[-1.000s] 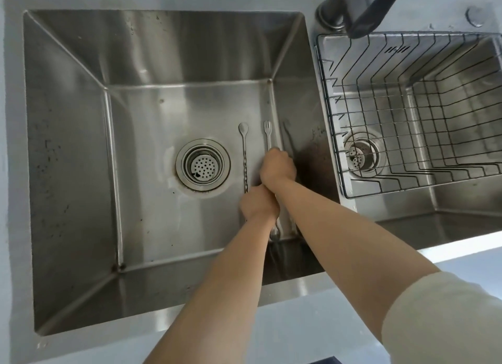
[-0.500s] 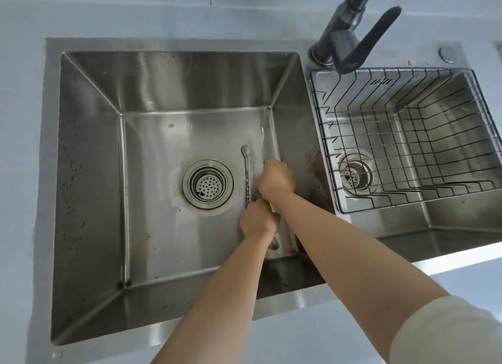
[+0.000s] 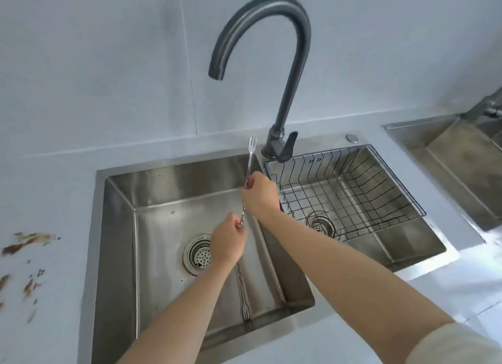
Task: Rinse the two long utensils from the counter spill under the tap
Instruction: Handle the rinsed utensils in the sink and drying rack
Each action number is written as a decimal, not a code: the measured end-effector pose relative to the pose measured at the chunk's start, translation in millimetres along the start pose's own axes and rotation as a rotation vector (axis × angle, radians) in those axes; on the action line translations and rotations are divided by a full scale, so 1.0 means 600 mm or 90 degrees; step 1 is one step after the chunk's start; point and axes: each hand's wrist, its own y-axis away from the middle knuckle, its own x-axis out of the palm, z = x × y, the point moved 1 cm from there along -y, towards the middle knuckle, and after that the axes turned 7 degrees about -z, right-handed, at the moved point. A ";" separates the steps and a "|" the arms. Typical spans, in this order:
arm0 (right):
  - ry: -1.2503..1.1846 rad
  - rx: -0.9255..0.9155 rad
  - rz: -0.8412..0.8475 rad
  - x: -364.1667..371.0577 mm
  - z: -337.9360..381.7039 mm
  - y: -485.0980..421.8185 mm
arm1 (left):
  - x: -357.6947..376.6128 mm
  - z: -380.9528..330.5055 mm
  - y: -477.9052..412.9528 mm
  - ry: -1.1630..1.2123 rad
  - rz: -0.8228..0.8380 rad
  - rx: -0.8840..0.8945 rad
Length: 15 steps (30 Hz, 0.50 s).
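Note:
A long thin metal fork [image 3: 250,157] with a twisted handle stands nearly upright over the left basin [image 3: 163,189], tines up. My right hand [image 3: 260,193] grips its middle, and my left hand [image 3: 229,241] pinches its lower end. The fork's tines are right of and well below the spout of the dark curved tap [image 3: 260,18], from which no water runs. A dark fork-like shape [image 3: 244,306] shows on the basin floor below my left forearm; I cannot tell whether it is a utensil or a reflection. No spoon is in sight.
A black wire basket [image 3: 353,189] sits in the right basin. The tap lever [image 3: 288,146] is beside my right hand. Brown spill marks [image 3: 27,242] stain the counter on the left. A drain strainer [image 3: 199,255] lies under my left hand. Another steel basin [image 3: 448,157] is far right.
Both hands have risen from the basin floor, lifting the fork upright. The view has tilted up, so the tap and wall show. The spoon seen earlier is out of sight.

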 end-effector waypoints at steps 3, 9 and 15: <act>-0.096 -0.002 -0.042 -0.048 0.011 0.004 | -0.026 -0.031 -0.006 -0.042 -0.013 0.066; -0.313 0.085 -0.105 -0.121 -0.042 -0.015 | -0.043 -0.106 -0.005 -0.154 -0.071 0.243; -0.392 0.187 -0.109 -0.186 -0.139 -0.059 | 0.022 -0.194 -0.008 -0.263 -0.045 0.297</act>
